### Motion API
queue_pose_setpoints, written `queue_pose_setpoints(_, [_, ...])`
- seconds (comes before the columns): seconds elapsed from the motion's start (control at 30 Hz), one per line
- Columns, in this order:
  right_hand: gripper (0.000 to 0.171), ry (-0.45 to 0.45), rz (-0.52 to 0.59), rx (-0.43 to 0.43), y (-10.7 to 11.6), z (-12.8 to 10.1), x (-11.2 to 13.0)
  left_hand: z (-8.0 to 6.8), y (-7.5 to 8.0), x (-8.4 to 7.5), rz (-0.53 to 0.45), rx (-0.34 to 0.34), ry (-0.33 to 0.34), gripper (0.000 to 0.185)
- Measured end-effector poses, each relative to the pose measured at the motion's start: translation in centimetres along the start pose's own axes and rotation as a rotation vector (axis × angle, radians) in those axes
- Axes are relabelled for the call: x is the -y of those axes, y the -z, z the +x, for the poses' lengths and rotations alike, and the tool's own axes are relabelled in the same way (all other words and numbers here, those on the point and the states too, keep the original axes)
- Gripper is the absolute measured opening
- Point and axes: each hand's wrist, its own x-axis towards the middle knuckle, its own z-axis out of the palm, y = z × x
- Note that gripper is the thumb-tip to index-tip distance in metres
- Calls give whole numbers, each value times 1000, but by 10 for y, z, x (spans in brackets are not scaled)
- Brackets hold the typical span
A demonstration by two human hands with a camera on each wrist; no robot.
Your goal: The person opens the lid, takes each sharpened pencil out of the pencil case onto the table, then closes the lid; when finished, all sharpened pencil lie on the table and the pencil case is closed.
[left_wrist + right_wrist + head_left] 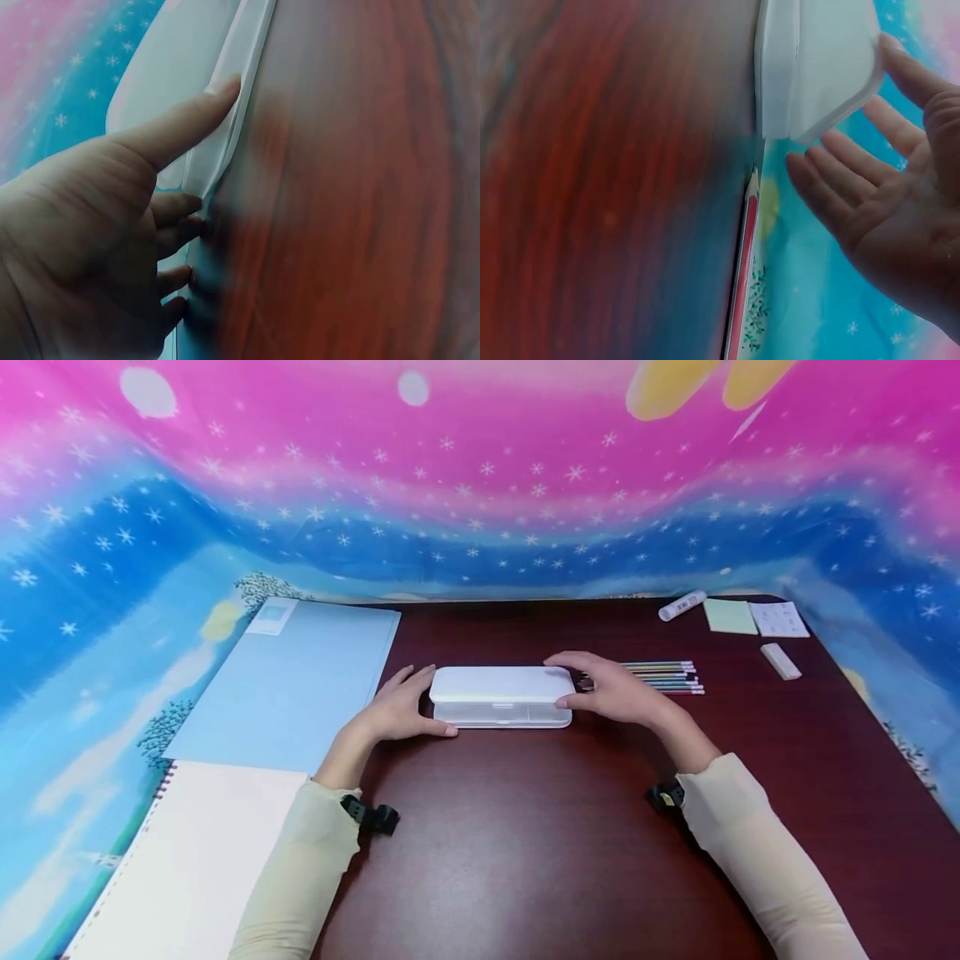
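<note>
A white pencil case [501,685] with a clear front lies lengthwise on the dark wooden table [495,827]; its lid [836,67] stands slightly raised from the base [778,82]. My left hand [393,706] spans the case's left end, the straight thumb [187,127] against the front and the other fingers loose around the end. At the right end, my right hand [611,687] touches the lid with the thumb [911,71], while its remaining fingers stretch out straight past the corner. Several pencils [663,677] lie just beyond the right hand.
Left of the case lie a blue folder [288,693] and a white spiral pad [195,852]. At the back right are a glue stick [682,606], green sticky notes [731,616], a patterned paper square [780,619] and a white eraser [781,661]. A patterned cloth [480,493] surrounds the table.
</note>
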Motion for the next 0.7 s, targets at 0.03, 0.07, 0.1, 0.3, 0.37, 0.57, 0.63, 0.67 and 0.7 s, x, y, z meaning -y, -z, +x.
queue_pose_setpoints(0.03, [63,5,-22,17,-1,-1,1,0,0,1,-20,10,-2,121])
queue_pose_setpoints(0.07, [65,9,-41,33,-2,-1,1,0,0,1,-38,21,-2,122])
queue_pose_setpoints(0.1, [66,12,-59,44,-3,-2,1,0,0,1,-51,30,1,123])
queue_pose_setpoints(0.3, [66,7,-155,46,-9,-1,5,1,4,-4,-25,16,-36,98])
queue_pose_setpoints(0.37, [70,-15,-178,44,-11,0,7,0,5,-7,3,2,-45,95])
queue_pose_setpoints(0.57, [75,-58,-212,47,-16,0,12,-3,3,-9,22,-2,-2,96])
queue_pose_setpoints(0.63, [74,-58,-214,48,-17,0,12,-3,2,-8,22,-3,7,96])
queue_pose_setpoints(0.67, [73,-55,-214,48,-17,1,13,-3,2,-8,26,-5,8,96])
queue_pose_setpoints(0.7, [72,-52,-214,49,-18,1,13,-3,2,-7,31,-6,8,96])
